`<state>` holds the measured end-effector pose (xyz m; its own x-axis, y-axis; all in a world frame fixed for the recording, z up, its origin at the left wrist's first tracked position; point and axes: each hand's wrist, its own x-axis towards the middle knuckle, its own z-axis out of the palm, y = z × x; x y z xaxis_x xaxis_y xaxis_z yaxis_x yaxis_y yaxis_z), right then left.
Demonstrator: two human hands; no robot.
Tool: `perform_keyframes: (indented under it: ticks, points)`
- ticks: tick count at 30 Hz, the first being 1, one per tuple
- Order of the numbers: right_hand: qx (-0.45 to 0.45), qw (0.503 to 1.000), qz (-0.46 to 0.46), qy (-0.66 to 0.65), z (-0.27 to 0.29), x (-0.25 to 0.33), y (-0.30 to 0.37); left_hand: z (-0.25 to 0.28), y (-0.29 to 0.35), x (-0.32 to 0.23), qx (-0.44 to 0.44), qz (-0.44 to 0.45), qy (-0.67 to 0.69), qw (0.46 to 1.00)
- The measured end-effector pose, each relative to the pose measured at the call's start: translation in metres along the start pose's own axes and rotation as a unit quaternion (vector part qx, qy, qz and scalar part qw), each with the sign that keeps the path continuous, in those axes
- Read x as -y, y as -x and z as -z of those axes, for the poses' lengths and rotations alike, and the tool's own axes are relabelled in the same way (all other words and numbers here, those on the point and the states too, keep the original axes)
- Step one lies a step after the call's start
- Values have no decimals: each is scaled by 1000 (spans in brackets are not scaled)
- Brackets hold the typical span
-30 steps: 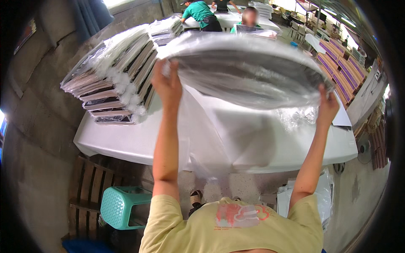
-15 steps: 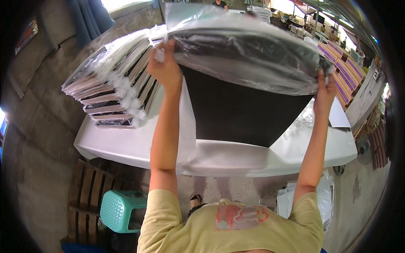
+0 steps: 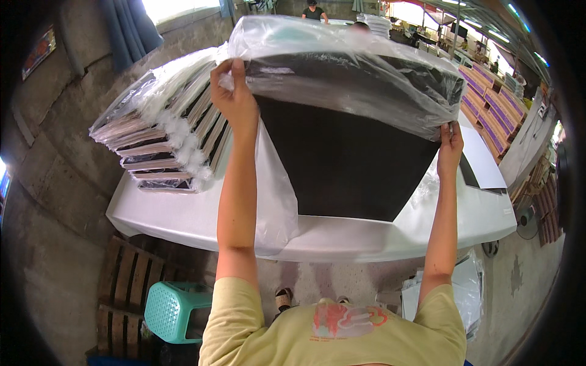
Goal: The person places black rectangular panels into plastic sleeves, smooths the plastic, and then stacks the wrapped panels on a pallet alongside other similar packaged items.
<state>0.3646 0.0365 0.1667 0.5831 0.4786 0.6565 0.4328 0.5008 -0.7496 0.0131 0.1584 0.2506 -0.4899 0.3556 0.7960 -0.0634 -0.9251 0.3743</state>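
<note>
A large flat black panel leans up over the white-covered table in front of me, its near edge low over the cloth. Its far part sits inside a clear plastic bag, whose mouth runs across the panel. My left hand pinches the bag at its left corner, thumb and fingers closed. My right hand grips the bag's right edge beside the panel's side. Whether either hand also grips the panel itself is hard to see.
Left on the table rises a stack of bagged panels. White sheets lie at the right. A green stool, wooden pallets and plastic-wrapped sheets are on the floor. Cartons and a person are farther back.
The right hand has moved inward and down with the bag's edge. The panel's near edge has come slightly lower and right. The left hand has shifted little, still pinching the bag.
</note>
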Motion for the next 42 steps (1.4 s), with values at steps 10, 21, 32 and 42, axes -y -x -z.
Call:
perform_keyframes:
  ticks: [10,21,32,42]
  points:
    - [8,999,-21,-29,1,-12,3,12,32,30,-40,-19,-79,996]
    - [32,997,-27,-65,1,-17,3,14,3,47,16,46,-114,992]
    - [88,987,-84,106,28,-105,42,105,157,90,138,185,-215,949]
    - [172,971,-163,1,32,-5,95,112,117,-8,531,188,-240,790]
